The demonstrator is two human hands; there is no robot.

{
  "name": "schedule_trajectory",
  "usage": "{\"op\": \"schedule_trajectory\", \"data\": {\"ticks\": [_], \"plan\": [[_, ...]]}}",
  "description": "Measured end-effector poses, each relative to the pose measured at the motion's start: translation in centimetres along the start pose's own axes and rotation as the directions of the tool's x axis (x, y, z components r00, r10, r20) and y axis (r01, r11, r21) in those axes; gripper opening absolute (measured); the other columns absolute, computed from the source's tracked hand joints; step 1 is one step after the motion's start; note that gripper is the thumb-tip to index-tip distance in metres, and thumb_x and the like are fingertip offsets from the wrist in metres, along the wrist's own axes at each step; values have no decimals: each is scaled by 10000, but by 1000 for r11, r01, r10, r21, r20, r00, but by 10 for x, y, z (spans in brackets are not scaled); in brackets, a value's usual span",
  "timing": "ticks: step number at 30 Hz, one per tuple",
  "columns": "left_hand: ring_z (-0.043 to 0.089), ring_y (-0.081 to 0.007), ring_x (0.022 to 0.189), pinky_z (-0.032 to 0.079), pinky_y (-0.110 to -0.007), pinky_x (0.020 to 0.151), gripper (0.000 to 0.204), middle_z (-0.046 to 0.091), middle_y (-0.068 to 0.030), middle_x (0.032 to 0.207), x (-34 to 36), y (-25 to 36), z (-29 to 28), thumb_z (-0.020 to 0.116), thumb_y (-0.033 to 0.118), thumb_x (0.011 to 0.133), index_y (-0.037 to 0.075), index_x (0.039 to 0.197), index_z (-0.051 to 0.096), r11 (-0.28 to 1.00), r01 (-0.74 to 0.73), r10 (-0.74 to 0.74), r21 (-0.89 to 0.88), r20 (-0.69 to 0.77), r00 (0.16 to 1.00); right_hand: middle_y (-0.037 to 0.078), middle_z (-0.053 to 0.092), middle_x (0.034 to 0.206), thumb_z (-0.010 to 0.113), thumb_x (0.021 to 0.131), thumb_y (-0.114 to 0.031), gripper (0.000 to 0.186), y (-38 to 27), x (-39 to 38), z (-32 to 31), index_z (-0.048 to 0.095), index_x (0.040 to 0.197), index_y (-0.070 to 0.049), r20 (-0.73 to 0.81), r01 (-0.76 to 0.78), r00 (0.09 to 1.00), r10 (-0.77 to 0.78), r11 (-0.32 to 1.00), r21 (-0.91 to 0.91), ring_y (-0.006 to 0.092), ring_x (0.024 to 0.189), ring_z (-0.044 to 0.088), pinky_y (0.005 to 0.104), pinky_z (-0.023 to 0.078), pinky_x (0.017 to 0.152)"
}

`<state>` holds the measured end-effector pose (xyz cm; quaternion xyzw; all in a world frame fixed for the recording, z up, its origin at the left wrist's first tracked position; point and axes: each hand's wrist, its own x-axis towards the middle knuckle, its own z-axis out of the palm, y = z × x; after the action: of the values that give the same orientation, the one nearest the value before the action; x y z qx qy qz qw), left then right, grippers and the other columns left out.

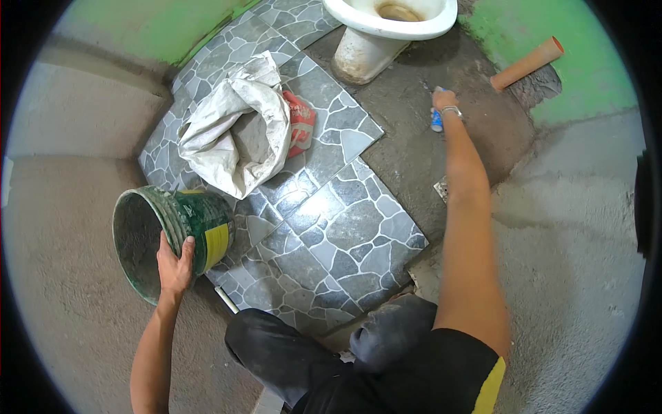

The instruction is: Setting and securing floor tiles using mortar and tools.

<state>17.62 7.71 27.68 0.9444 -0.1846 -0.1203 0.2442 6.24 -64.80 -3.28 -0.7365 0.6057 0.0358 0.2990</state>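
Observation:
My left hand [176, 265] grips a green bucket [192, 215] by its side, thumb and fingers pressed against the wall. The bucket is tipped over, its mortar-smeared mouth facing left, with a yellow patch near the base. At the end of my stretched-out arm, my right hand [446, 101] is closed around a blue-handled tool [436, 125], low over the rough grey mortar bed [393, 103]. The tool's working end is too small and hidden to make out. Beside the bucket stands an open white sack [207, 152] with grey powder inside.
Grey stone-patterned tiles [352, 221] cover the middle floor, with a stepped edge along the mortar. A white toilet [365, 55] stands at the far side. An orange pipe [527, 63] sticks up at the far right. A red bag [300, 124] lies against the sack. A small drain grate [441, 188] sits near my right forearm.

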Motion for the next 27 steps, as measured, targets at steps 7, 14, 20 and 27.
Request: {"op": "schedule_trajectory", "data": {"ticks": [7,14,20,27], "plan": [[712,-370,1073,518,-414,966,662,722,-274,1127,0,-3,1,674,402,990,-118,1363,508,1000,13,-13,-7,-12,1000,245,706,1245,547,999,-369,442,-65,-45,23,745,1158,-8,-9,206,978,-208,973,-108,436,1174,674,483,545,1008],[700,-395,1101,512,-415,980,667,712,-286,1155,-1,-6,-2,676,395,989,-121,1374,502,1000,13,-13,-15,2,1000,333,698,1138,550,1010,-436,478,-13,-133,26,666,1181,-5,62,374,927,-369,912,-171,493,1113,674,551,548,962],[705,-385,1078,515,-421,968,640,715,-278,1144,-1,-2,-3,667,374,998,-119,1373,505,999,-24,24,-31,-4,1000,248,720,1151,553,1017,-474,448,30,-124,-18,606,1245,-92,48,409,900,-433,802,-434,449,1094,692,551,548,943],[705,-372,1056,521,-418,953,662,711,-286,1124,-1,-1,-1,653,390,1004,-142,1366,498,1000,4,-4,2,13,1000,212,709,1247,572,1012,-473,462,40,-51,-56,644,1270,-96,-138,132,967,-215,882,-453,392,1160,693,512,562,957]]}}
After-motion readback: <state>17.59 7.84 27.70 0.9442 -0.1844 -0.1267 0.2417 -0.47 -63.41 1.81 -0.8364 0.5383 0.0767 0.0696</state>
